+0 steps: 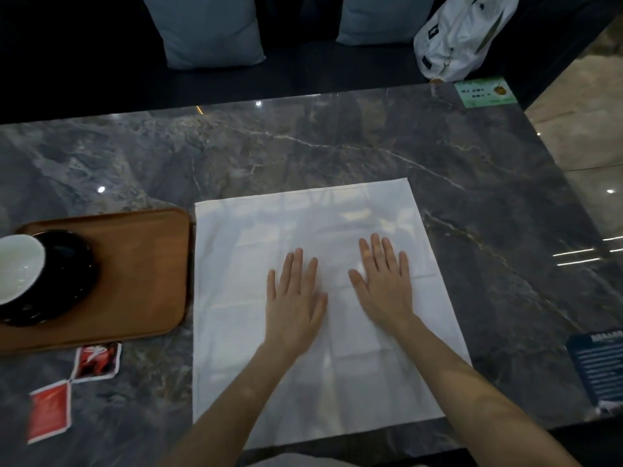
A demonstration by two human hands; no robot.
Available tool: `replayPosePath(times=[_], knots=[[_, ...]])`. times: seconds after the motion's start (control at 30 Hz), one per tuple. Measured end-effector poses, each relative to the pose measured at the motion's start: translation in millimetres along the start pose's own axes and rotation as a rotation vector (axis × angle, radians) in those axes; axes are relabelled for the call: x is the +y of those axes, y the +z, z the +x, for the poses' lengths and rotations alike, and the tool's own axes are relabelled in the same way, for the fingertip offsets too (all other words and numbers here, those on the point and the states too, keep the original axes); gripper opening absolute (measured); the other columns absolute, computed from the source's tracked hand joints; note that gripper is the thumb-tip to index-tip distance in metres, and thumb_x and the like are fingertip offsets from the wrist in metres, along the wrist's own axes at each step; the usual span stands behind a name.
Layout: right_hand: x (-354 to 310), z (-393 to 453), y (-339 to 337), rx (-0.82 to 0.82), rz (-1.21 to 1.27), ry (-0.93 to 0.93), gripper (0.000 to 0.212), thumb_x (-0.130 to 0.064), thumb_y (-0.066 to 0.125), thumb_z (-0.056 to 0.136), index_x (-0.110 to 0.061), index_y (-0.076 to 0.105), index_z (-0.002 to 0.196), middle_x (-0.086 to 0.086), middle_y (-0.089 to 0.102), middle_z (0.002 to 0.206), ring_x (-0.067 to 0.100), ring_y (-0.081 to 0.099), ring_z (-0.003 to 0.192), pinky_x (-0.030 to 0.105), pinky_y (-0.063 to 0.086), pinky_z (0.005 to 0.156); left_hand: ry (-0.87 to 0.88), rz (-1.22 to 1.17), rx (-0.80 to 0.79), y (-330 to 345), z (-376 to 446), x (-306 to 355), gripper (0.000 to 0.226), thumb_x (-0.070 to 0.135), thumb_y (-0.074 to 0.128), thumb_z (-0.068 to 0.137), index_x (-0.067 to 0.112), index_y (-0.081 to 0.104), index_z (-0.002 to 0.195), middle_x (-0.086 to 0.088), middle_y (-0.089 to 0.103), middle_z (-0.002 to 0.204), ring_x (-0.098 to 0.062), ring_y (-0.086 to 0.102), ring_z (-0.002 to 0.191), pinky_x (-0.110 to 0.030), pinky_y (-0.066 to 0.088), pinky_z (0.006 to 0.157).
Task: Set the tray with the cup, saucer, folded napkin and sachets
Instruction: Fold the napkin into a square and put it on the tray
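I am looking across a dark grey marble table (337, 143) veined with pale lines. Two blue-grey cushions (209, 28) are leaning on the dark bench beyond it, and a white plastic bag (462, 38) is sitting beside them. A green card (485, 92) is lying at the far corner, a dark blue card (596, 365) at my right edge.

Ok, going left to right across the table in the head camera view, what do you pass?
White cup on its black saucer → wooden tray → white napkin → left hand → right hand, both hands flat on the napkin → dark blue card at the table's right edge.
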State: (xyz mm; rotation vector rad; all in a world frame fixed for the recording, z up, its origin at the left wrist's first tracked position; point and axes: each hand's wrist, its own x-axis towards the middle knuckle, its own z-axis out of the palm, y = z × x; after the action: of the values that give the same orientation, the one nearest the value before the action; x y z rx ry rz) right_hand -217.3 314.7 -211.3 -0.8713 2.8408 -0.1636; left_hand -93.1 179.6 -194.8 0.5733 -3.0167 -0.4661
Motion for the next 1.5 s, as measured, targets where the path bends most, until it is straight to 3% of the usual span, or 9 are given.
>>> replayPosePath(times=[0.27,0.4,0.57,0.7,0.87,1.03,1.17,1.37,1.5], knots=[[-0.4,2.3,0.0,-0.036,-0.02,0.002,0.071,-0.055,0.001,0.085,-0.022,0.007,0.148,0.003,0.006,0.158,0.021,0.002,0.146,0.046,0.001,0.116,-0.11,0.063,-0.113,11.0,-59.3,-27.9,0.06,0.053,0.019,0.091,0.027,0.012,0.146,0.0,0.011,0.153,-0.02,0.01,0.142,-0.039,-0.003,0.11],[-2.0,0.6,-4.6,-0.056,0.018,-0.007,0.065,-0.05,0.014,0.09,-0.021,0.008,0.148,0.003,0.005,0.158,0.022,0.0,0.145,0.045,0.0,0.117,-0.076,0.022,-0.106,5.2,-58.3,-31.3,0.063,0.058,0.012,0.09,0.029,0.011,0.146,0.004,0.003,0.153,-0.018,0.001,0.141,-0.041,0.0,0.113],[-12.6,15.8,-24.6,0.019,0.071,-0.023,0.051,-0.034,0.035,0.09,-0.01,0.04,0.135,0.012,0.037,0.146,0.027,0.028,0.136,0.045,0.002,0.116,-0.032,-0.011,0.005,-6.6,-40.9,-25.1,0.053,0.039,0.033,0.088,0.009,0.051,0.128,-0.014,0.048,0.139,-0.03,0.041,0.13,-0.041,0.019,0.109],[-35.3,50.7,-43.6,0.071,0.226,-0.125,0.035,-0.016,0.04,0.092,-0.006,0.052,0.124,0.013,0.053,0.132,0.028,0.044,0.124,0.038,0.027,0.107,0.008,-0.017,-0.006,-10.9,-2.1,-14.2,0.052,0.037,0.033,0.089,0.009,0.048,0.13,-0.012,0.047,0.14,-0.028,0.041,0.131,-0.045,0.03,0.107],[-59.4,104.8,-52.3,-0.014,0.222,-0.223,0.031,-0.011,0.039,0.094,-0.008,0.061,0.115,0.01,0.06,0.125,0.026,0.05,0.117,0.037,0.037,0.099,0.005,-0.058,-0.09,-9.5,51.2,-1.9,0.068,0.047,0.008,0.087,0.014,0.017,0.146,-0.004,0.013,0.156,-0.02,0.007,0.144,-0.039,-0.002,0.112],[-70.0,140.2,-48.1,-0.046,0.154,-0.221,0.038,-0.01,0.038,0.094,-0.01,0.048,0.13,0.009,0.051,0.136,0.026,0.043,0.125,0.035,0.031,0.103,0.016,0.066,-0.082,5.0,79.4,-5.2,0.06,0.042,0.025,0.091,0.008,0.037,0.138,-0.008,0.039,0.146,-0.024,0.036,0.135,-0.05,0.03,0.106],[-69.5,153.9,-44.1,-0.059,0.074,-0.237,0.04,-0.014,0.042,0.093,-0.01,0.043,0.133,0.01,0.046,0.137,0.028,0.039,0.127,0.036,0.029,0.103,0.018,0.099,-0.093,15.3,82.5,-4.5,0.061,0.044,0.027,0.09,0.008,0.038,0.138,-0.006,0.043,0.144,-0.021,0.039,0.133,-0.051,0.031,0.105],[-69.7,164.5,-52.3,-0.102,0.102,-0.226,0.026,-0.015,0.045,0.093,-0.011,0.055,0.117,0.011,0.054,0.125,0.026,0.044,0.117,0.035,0.035,0.097,0.05,0.103,-0.053,18.8,82.8,-5.7,0.058,0.04,0.029,0.09,0.008,0.04,0.137,-0.008,0.044,0.143,-0.023,0.039,0.133,-0.051,0.022,0.106],[-67.9,163.2,-60.2,-0.156,0.118,-0.246,0.022,-0.011,0.051,0.087,-0.007,0.062,0.105,0.013,0.056,0.115,0.029,0.046,0.111,0.035,0.036,0.091,0.105,-0.159,0.175,3.4,96.2,-12.6,0.038,0.022,0.041,0.087,0.003,0.061,0.113,-0.017,0.064,0.118,-0.03,0.059,0.11,-0.043,0.049,0.091]])
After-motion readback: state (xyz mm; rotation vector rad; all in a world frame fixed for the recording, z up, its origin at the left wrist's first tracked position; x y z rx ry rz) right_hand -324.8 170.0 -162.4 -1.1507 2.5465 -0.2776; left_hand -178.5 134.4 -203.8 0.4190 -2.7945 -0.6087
